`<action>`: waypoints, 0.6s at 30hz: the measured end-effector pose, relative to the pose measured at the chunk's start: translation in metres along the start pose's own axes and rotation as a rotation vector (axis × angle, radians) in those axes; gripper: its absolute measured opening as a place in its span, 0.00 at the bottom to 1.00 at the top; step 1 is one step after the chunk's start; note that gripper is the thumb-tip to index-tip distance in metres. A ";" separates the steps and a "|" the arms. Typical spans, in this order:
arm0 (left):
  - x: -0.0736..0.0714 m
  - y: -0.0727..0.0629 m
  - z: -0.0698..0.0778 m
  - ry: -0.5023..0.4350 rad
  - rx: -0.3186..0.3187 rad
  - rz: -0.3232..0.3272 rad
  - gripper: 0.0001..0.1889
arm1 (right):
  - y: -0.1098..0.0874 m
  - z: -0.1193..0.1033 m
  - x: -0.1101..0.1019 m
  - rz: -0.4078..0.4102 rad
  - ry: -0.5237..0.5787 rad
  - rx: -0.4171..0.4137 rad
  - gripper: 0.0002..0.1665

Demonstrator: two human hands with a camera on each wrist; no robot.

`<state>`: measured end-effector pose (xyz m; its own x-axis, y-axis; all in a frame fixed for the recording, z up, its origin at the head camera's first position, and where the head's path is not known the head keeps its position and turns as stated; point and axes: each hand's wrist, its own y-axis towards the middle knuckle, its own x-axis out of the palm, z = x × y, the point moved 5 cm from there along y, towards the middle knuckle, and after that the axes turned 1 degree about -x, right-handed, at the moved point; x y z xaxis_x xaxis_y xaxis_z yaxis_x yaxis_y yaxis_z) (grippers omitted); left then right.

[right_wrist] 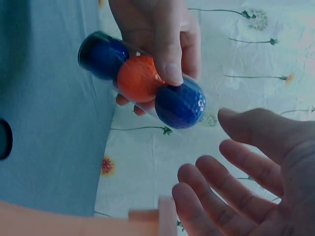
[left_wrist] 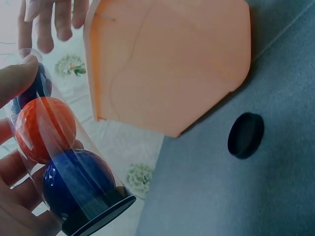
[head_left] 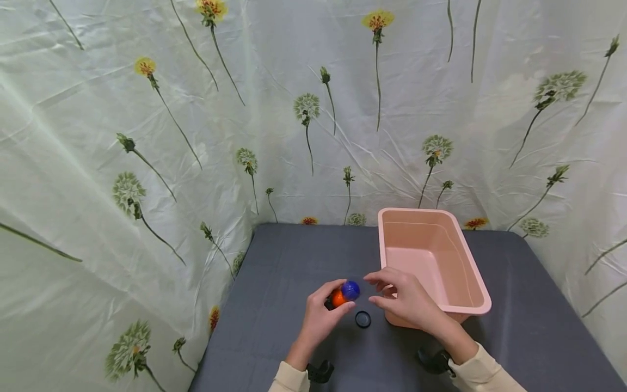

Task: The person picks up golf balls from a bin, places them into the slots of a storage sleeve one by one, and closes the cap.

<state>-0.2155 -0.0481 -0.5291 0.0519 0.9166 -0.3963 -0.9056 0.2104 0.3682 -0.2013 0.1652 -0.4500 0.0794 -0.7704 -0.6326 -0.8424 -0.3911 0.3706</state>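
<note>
The fingers of my left hand (head_left: 317,314) curl round a clear tube (left_wrist: 73,144), thumb on one side and fingertips on the other, holding it above the table (head_left: 274,283). An orange ball (right_wrist: 135,81) sits between two blue balls inside, one at the end toward my right hand (head_left: 404,296). That hand's fingers are parted, slightly bent and hold nothing, just beside the tube's end, near the pink bin (head_left: 416,234). A black cap (head_left: 363,319) lies on the table between my hands.

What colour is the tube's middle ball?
The middle ball is orange, clearest in the left wrist view.
</note>
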 end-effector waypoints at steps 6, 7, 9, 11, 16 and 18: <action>-0.012 -0.005 -0.005 -0.004 -0.005 0.064 0.25 | -0.010 -0.006 0.011 0.064 0.007 0.020 0.27; -0.014 -0.006 -0.006 -0.003 -0.002 0.074 0.25 | -0.012 -0.008 0.014 0.068 0.006 0.015 0.28; -0.017 -0.006 -0.008 0.002 0.009 0.098 0.25 | -0.016 -0.009 0.020 0.074 0.003 0.006 0.29; -0.020 -0.007 -0.009 0.003 0.025 0.121 0.24 | -0.020 -0.009 0.026 0.079 0.009 0.008 0.29; -0.027 -0.009 -0.011 0.005 0.054 0.179 0.24 | -0.030 -0.003 0.046 0.055 0.070 0.067 0.28; -0.030 -0.010 -0.011 0.010 0.049 0.191 0.24 | -0.035 0.001 0.054 0.039 0.097 0.087 0.28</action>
<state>-0.2129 -0.0810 -0.5304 -0.1231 0.9380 -0.3240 -0.8770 0.0499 0.4778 -0.1686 0.1374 -0.4981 0.0934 -0.8308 -0.5487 -0.8887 -0.3181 0.3303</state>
